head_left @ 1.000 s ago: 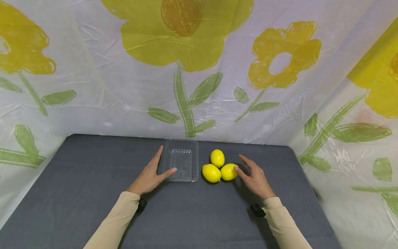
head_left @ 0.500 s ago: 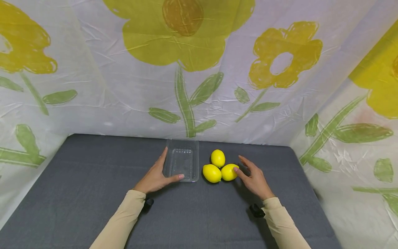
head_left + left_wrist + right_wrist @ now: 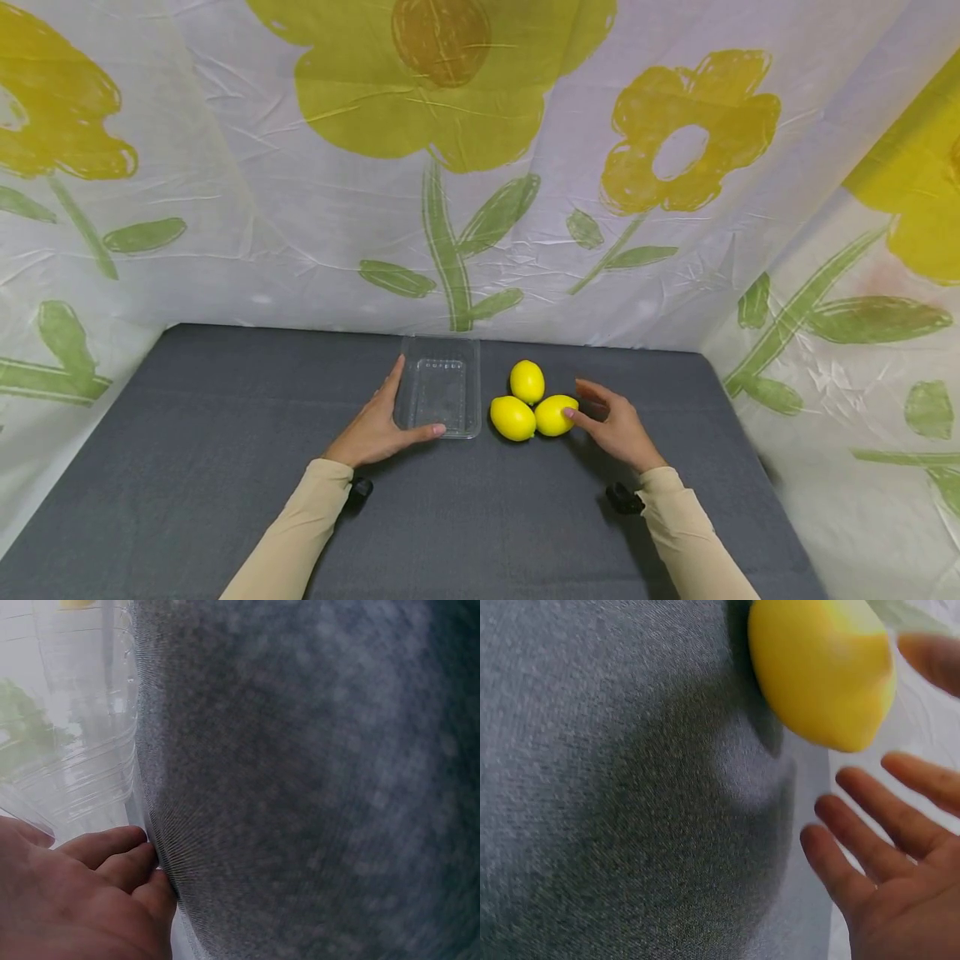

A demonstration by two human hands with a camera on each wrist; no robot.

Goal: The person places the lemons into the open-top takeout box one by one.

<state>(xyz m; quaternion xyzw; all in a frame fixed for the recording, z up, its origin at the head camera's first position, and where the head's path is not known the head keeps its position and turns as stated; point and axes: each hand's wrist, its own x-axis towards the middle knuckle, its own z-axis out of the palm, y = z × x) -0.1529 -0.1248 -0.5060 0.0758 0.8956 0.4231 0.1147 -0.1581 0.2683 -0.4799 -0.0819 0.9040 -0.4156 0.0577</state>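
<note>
A clear plastic container (image 3: 441,396) sits open-topped on the dark cloth toward the far side of the table. My left hand (image 3: 378,429) lies at its near left corner, thumb along the near edge and fingers along the left side. In the left wrist view, the fingertips (image 3: 147,847) rest at the cloth beside the clear wall. Three yellow lemons cluster right of the container: a far lemon (image 3: 527,382), a near left lemon (image 3: 513,418) and a right lemon (image 3: 556,415). My right hand (image 3: 618,425) is beside the right lemon, thumb close to it, fingers spread and holding nothing.
Dark grey cloth (image 3: 480,525) covers the table. Behind it and at the sides hangs a white curtain (image 3: 315,208) printed with yellow flowers, meeting the table's far edge. A small black device (image 3: 624,498) sits at the right wrist.
My left hand has moved slightly right, its thumb sliding along the container's near edge. The right hand has stayed by the right lemon, its fingers bending a little. Container and lemons stay in place.
</note>
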